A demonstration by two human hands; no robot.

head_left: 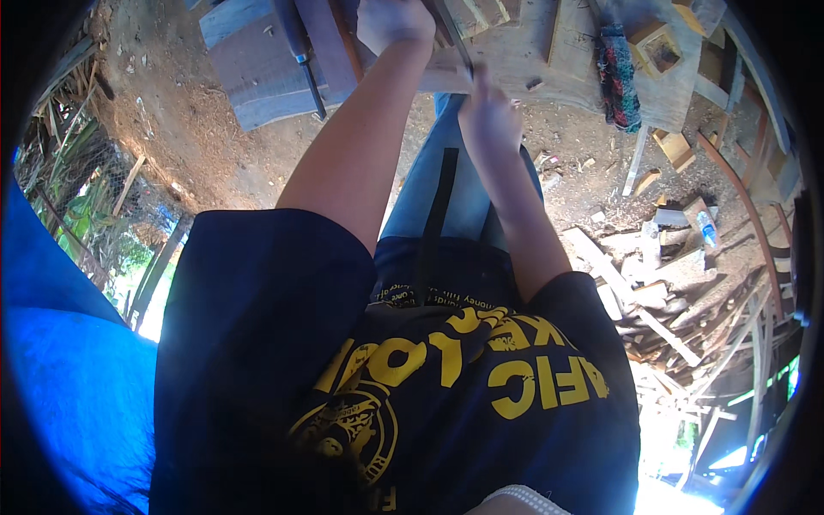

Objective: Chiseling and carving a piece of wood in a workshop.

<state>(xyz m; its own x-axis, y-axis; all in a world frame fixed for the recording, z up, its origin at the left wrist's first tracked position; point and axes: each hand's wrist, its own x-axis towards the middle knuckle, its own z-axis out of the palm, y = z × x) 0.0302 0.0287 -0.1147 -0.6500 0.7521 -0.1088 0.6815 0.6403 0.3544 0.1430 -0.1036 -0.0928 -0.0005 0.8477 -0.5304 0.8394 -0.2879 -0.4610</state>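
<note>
My left hand [393, 21] is at the top edge over the wooden bench [257, 94], its fingers partly cropped, so I cannot tell what they hold. My right hand [491, 120], slightly blurred, is closed on the near end of a long dark metal tool [457, 43] that angles up past my left hand. Left of my hands lie a tool with a dark handle and thin shaft [305, 64] and a purplish board [322, 39]. To the right are a mottled cloth bundle [620, 77] and a square wooden piece [654, 47].
My jeans-clad legs [416, 197] are below the bench. Offcuts [635, 292] and a plastic bottle [705, 225] lie on the dirt ground [154, 103] around me. Leaning strips [755, 197] stand at the right, and a blue tarp [69, 369] is at the left.
</note>
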